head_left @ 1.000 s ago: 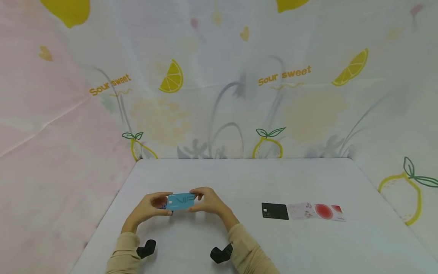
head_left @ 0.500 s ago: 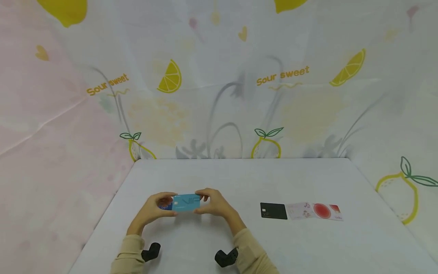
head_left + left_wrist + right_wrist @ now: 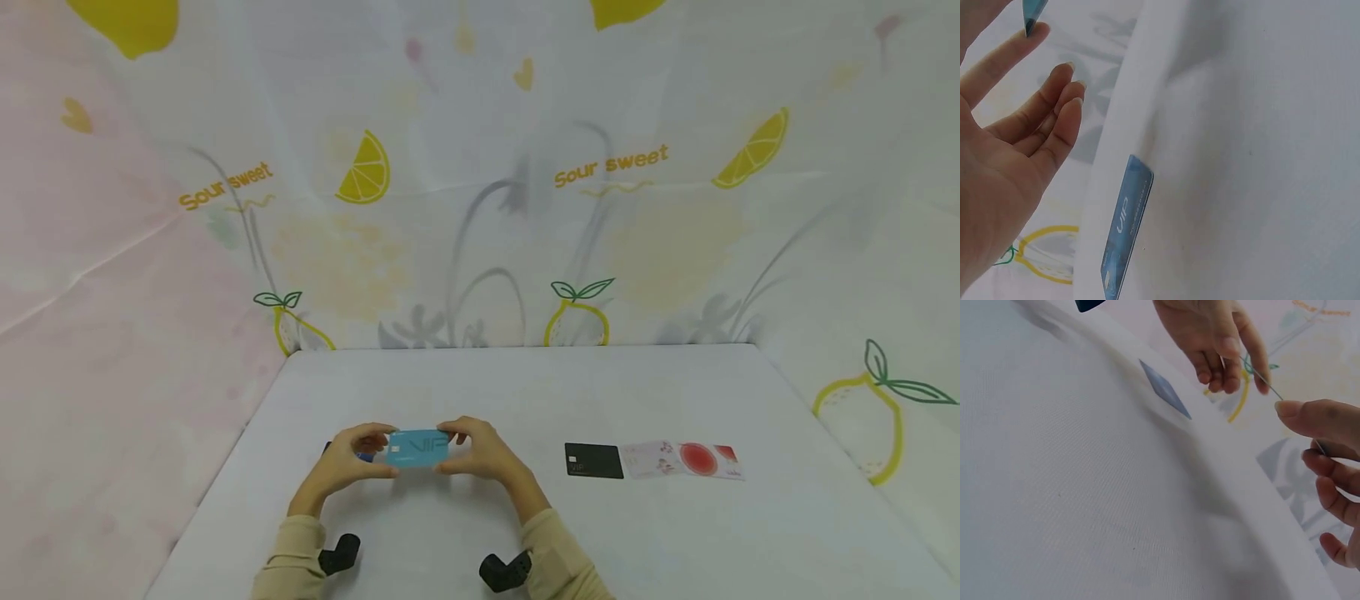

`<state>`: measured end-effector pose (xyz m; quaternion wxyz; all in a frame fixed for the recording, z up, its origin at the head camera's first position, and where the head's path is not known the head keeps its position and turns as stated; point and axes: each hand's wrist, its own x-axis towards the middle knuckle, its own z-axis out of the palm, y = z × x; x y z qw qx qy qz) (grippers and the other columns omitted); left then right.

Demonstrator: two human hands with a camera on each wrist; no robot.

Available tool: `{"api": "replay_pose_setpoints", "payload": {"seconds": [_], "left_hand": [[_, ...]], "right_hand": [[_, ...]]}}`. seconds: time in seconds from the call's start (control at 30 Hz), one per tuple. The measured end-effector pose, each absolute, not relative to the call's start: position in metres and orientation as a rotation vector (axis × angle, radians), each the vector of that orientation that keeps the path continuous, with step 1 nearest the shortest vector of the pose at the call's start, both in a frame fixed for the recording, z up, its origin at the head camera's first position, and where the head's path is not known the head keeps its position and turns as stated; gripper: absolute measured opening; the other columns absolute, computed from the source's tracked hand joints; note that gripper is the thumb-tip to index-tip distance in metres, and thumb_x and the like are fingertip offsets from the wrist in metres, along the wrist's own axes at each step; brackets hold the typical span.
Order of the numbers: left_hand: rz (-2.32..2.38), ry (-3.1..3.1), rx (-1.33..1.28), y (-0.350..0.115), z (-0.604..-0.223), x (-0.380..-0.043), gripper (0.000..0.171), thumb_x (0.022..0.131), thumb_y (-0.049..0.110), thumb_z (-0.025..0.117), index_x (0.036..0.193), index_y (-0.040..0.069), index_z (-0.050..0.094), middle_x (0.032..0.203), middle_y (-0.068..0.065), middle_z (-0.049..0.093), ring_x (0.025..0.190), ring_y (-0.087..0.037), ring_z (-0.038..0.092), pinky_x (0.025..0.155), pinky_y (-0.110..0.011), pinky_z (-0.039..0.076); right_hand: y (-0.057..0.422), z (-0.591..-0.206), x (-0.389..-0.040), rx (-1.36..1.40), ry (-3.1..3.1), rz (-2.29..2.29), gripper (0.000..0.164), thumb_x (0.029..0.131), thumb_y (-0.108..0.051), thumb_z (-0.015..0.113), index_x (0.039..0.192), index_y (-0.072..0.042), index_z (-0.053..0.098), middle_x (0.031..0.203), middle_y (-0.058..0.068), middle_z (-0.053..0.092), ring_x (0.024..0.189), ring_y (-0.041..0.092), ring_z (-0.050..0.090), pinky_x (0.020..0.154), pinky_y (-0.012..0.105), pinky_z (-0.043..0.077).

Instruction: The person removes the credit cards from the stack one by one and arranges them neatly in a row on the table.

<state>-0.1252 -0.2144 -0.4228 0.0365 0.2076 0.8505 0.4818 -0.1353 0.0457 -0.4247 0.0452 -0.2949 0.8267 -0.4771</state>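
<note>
A light-blue VIP card (image 3: 417, 448) is held up between my two hands, its printed face toward the head camera. My left hand (image 3: 336, 465) pinches its left end between thumb and index finger, the other fingers loosely bent. At the opposite end, my right hand (image 3: 486, 455) grips the card by thumb and fingers; the right wrist view shows the card edge-on as a thin line. On the table below lies a darker blue VIP card (image 3: 1125, 228), mostly hidden behind my left hand in the head view but plain in the left wrist view.
On the white table (image 3: 675, 542), a row of cards lies to the right: a black VIP card (image 3: 594, 461), a pale pink flowered card (image 3: 648, 460) and a card with a red circle (image 3: 711, 460). Behind stands a lemon-printed cloth (image 3: 450, 250).
Both hands have moved right together with the light-blue card between them. The darker blue card on the table shows at different spots behind my left hand. The head view has shifted slightly.
</note>
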Motion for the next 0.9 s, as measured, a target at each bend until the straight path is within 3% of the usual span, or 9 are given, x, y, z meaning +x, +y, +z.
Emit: {"api": "replay_pose_setpoints", "payload": {"seconds": [0.37, 0.63, 0.9], "left_hand": [[1.488, 2.639, 0.583, -0.197, -0.430, -0.127, 0.054, 0.066, 0.011, 0.085, 0.114, -0.002, 0.063, 0.087, -0.008, 0.058, 0.081, -0.020, 0.054, 0.074, -0.033, 0.048], [1.464, 2.676, 0.571, -0.183, -0.432, -0.126, 0.053, 0.066, 0.004, 0.083, 0.114, -0.005, 0.062, 0.089, -0.016, 0.058, 0.085, -0.030, 0.055, 0.077, -0.041, 0.048], [1.519, 2.643, 0.585, -0.176, -0.433, -0.128, 0.055, 0.065, 0.012, 0.085, 0.114, 0.002, 0.064, 0.090, -0.008, 0.059, 0.086, -0.021, 0.054, 0.077, -0.035, 0.047]], "right_hand": [[0.058, -0.430, -0.133, -0.850, 2.586, -1.461, 0.058, 0.071, -0.016, 0.082, 0.120, 0.006, 0.060, 0.105, 0.011, 0.062, 0.086, 0.020, 0.054, 0.071, 0.023, 0.043], [0.068, -0.433, -0.132, -0.832, 2.635, -1.459, 0.059, 0.069, -0.017, 0.083, 0.119, 0.006, 0.060, 0.104, 0.012, 0.063, 0.087, 0.023, 0.055, 0.072, 0.025, 0.043], [0.077, -0.432, -0.130, -0.851, 2.661, -1.401, 0.058, 0.073, -0.020, 0.081, 0.120, 0.006, 0.059, 0.106, 0.012, 0.062, 0.089, 0.025, 0.057, 0.074, 0.027, 0.045]]}}
